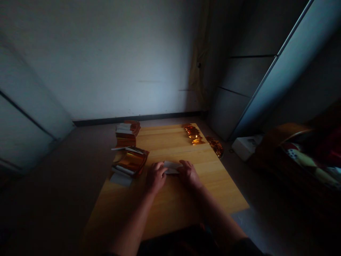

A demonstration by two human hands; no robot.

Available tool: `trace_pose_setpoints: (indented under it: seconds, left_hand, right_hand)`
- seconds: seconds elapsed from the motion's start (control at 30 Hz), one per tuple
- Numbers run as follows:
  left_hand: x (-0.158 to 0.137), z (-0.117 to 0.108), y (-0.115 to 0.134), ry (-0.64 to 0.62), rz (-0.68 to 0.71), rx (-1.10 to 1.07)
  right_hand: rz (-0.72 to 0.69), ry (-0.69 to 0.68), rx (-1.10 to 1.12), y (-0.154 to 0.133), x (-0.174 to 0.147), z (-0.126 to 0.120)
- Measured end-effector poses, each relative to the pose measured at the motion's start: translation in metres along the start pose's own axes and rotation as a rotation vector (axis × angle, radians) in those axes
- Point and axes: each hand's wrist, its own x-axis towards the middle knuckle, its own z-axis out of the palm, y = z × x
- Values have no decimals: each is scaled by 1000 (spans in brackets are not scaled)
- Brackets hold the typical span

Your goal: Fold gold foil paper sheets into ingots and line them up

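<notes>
A small whitish sheet of paper (pixel 172 167) lies on the wooden table between my two hands. My left hand (pixel 156 175) is closed on its left end, thumb over the top. At the right end my right hand (pixel 189 173) grips it with bent fingers. A thin dark edge shows under the sheet's near side. To the left of my hands are stacks of shiny gold-orange foil sheets (pixel 131 160) with whitish backs, and one loose pale sheet (pixel 121 179). Folded, crinkled gold foil pieces (pixel 194 134) sit in a row at the far right.
The wooden table (pixel 162 209) stands before a pale wall (pixel 128 71). More crumpled gold foil (pixel 215 147) is beyond the table's right edge, low down. A white box (pixel 246 147) and a wooden-armed seat (pixel 290 131) with cloth stand farther right, near a tall cabinet (pixel 247 71).
</notes>
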Motion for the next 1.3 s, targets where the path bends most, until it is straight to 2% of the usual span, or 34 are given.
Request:
trace_pose_setpoints:
  seconds: [0.17, 0.37, 0.57, 0.7, 0.97, 1.3]
  left_hand:
    - [1, 0, 0, -12, 1, 34]
    - [0, -1, 2, -25, 0, 42]
    - [-1, -2, 2, -20, 7, 28]
    - [-1, -7, 7, -24, 12, 39]
    - [1, -5, 7, -15, 23, 59]
    - [1, -5, 8, -26, 11, 71]
  right_hand:
    - [-12, -39, -8, -2, -3, -6]
    - [-102, 20, 4, 1, -9, -3]
    - [-136, -29, 19, 2, -12, -10]
    - [-179, -11, 47, 5, -11, -10]
    - [47, -13, 8, 3, 2, 2]
    - [224, -134, -37, -12, 16, -16]
